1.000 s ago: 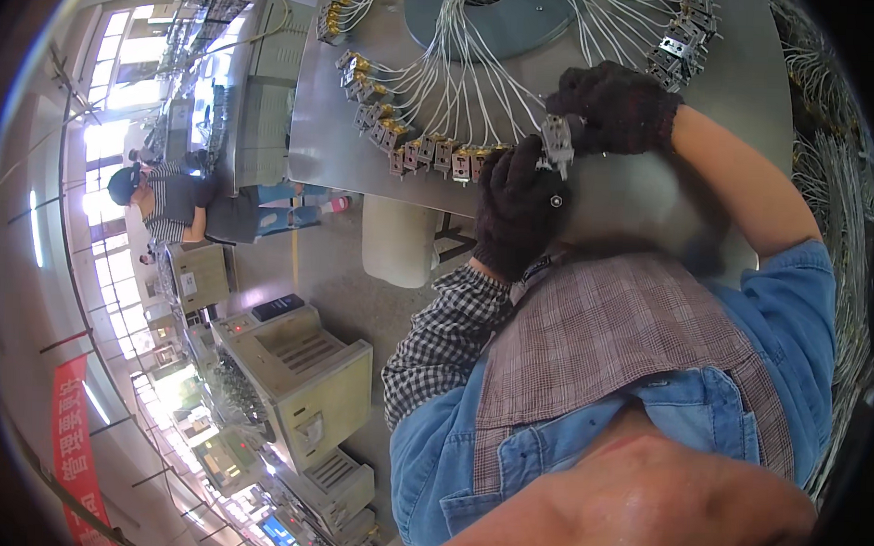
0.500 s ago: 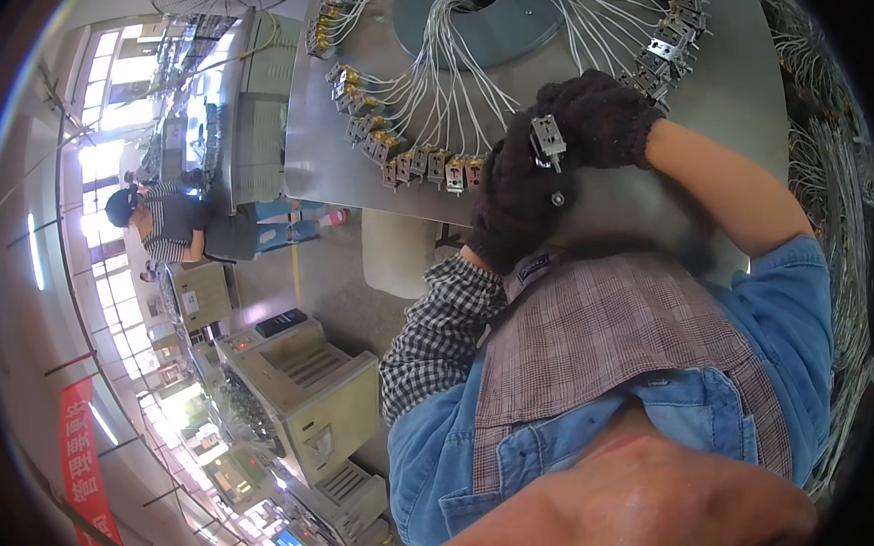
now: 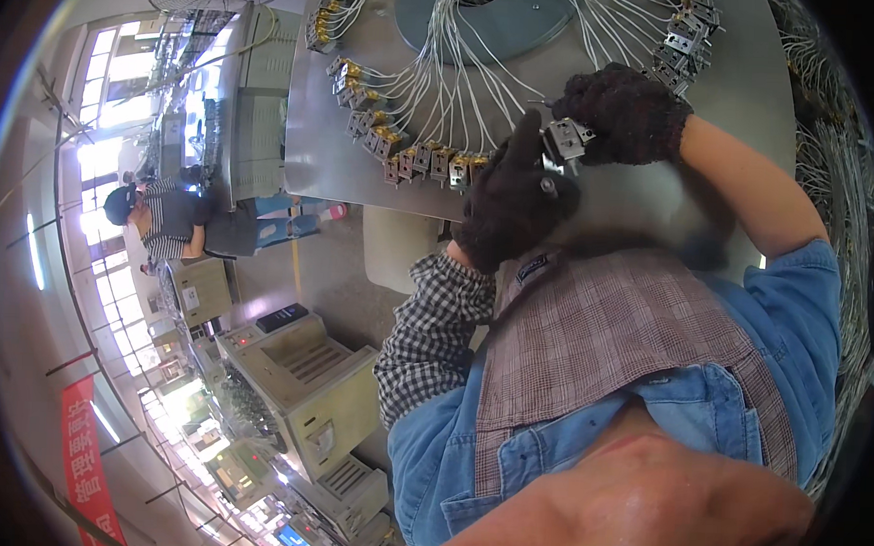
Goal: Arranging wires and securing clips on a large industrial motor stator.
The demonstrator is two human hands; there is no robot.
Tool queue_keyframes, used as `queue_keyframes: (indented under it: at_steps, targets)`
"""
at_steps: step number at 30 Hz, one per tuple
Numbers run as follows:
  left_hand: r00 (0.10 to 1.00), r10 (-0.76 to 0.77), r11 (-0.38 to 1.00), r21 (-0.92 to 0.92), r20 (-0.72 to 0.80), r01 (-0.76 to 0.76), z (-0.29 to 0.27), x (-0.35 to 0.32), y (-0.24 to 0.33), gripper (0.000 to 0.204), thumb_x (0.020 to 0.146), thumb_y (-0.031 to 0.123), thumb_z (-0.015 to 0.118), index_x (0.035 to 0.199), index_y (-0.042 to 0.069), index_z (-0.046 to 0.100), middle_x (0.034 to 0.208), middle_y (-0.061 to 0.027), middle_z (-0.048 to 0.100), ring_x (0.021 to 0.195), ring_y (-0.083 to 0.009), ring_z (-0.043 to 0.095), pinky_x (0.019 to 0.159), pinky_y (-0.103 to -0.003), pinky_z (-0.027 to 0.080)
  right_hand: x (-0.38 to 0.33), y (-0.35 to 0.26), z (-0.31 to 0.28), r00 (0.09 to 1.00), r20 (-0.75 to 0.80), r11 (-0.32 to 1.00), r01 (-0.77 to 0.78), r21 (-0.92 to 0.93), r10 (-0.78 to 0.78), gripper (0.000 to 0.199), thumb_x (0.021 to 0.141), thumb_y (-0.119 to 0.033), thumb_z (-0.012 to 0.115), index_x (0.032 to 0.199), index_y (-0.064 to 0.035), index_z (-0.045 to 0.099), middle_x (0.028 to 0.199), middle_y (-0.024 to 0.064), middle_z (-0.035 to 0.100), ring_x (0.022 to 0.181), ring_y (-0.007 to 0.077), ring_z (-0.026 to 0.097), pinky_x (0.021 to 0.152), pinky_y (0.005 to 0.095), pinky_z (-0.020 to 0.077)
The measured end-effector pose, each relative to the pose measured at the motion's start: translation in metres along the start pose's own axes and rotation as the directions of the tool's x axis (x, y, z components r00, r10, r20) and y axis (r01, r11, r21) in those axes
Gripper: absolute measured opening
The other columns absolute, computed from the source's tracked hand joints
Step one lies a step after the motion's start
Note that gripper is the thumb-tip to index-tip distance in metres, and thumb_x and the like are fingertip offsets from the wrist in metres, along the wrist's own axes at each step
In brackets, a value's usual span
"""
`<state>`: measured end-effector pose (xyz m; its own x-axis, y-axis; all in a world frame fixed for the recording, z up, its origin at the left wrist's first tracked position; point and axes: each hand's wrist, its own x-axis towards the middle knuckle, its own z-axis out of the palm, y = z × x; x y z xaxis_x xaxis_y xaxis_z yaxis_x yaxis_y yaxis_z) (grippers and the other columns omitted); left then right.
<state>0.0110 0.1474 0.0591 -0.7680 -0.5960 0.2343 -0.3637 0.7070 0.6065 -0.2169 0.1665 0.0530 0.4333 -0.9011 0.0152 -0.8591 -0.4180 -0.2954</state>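
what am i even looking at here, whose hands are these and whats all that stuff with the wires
This is one picture from a wide fisheye camera worn on a person's head, looking down at their own work. That is why straight edges bend and the person's chest and denim shirt fill the bottom.

The two hands in dark knit gloves are that person's own: the left hand and the right hand. Together they hold a small metal connector block between them.

They work over a grey metal table. On it lies a row of similar small metal parts, each joined by thin white wires that fan out from a round grey disc.

On the left, another person sits by windows, and beige machines stand on the floor.
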Motion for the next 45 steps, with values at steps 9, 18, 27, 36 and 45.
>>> queue_keyframes:
  at_steps: [9, 18, 27, 36, 45]
  targets:
    - [0.957, -0.003, 0.99, 0.135, 0.291, -0.038, -0.014, 0.026, 0.006, 0.02, 0.077, 0.018, 0.07, 0.096, 0.01, 0.07, 0.127, -0.0192, 0.05, 0.093, -0.028, 0.065, 0.081, -0.037, 0.052, -0.003, 0.009, 0.01, 0.994, -0.075, 0.997, 0.074, -0.028, -0.076, 0.061, 0.072, -0.04, 0.069, 0.121, -0.0072, 0.054, 0.103, 0.013, 0.058, 0.096, 0.0308, 0.058, 0.087, 0.0413, 0.0444]
    - [0.971, 0.071, 0.987, 0.127, 0.228, -0.103, -0.013, 0.023, 0.004, 0.02, 0.076, 0.019, 0.07, 0.095, 0.013, 0.071, 0.102, -0.0135, 0.064, 0.089, -0.0278, 0.065, 0.076, -0.037, 0.053, -0.005, 0.01, 0.01, 0.982, -0.159, 0.995, 0.102, -0.018, -0.104, 0.059, 0.07, -0.041, 0.07, 0.117, -0.0064, 0.057, 0.1, 0.0122, 0.059, 0.091, 0.0316, 0.059, 0.082, 0.0401, 0.0472]
    - [0.961, -0.026, 0.985, 0.174, 0.276, -0.023, -0.018, 0.023, 0.01, 0.02, 0.076, 0.025, 0.07, 0.094, 0.016, 0.071, 0.104, -0.0081, 0.064, 0.087, -0.0247, 0.065, 0.076, -0.036, 0.052, -0.007, -0.001, -0.011, 0.99, 0.096, 0.993, -0.097, -0.073, 0.104, 0.062, 0.07, -0.042, 0.07, 0.118, -0.0062, 0.056, 0.101, 0.0129, 0.059, 0.093, 0.0304, 0.06, 0.083, 0.0411, 0.0465]
    - [0.937, 0.063, 0.871, 0.439, 0.343, -0.219, -0.016, 0.024, 0.019, 0.017, 0.075, 0.029, 0.067, 0.087, 0.018, 0.07, 0.097, -0.0064, 0.063, 0.089, -0.0259, 0.061, 0.076, -0.04, 0.049, -0.008, 0.007, 0.004, 0.984, -0.155, 0.996, 0.087, 0.03, -0.081, 0.048, 0.071, -0.037, 0.07, 0.106, -0.005, 0.06, 0.103, 0.0114, 0.06, 0.098, 0.0299, 0.059, 0.088, 0.0407, 0.0466]
    - [0.765, -0.412, 0.906, 0.308, 0.495, 0.288, -0.034, 0.046, 0.019, 0.016, 0.082, 0.02, 0.061, 0.094, 0.013, 0.069, 0.097, -0.0062, 0.065, 0.09, -0.0251, 0.061, 0.076, -0.035, 0.048, -0.008, 0.01, 0.014, 0.989, -0.149, 0.998, 0.028, 0.065, -0.018, 0.054, 0.069, -0.037, 0.072, 0.114, -0.0111, 0.06, 0.103, 0.0102, 0.059, 0.099, 0.0292, 0.058, 0.087, 0.0398, 0.0455]
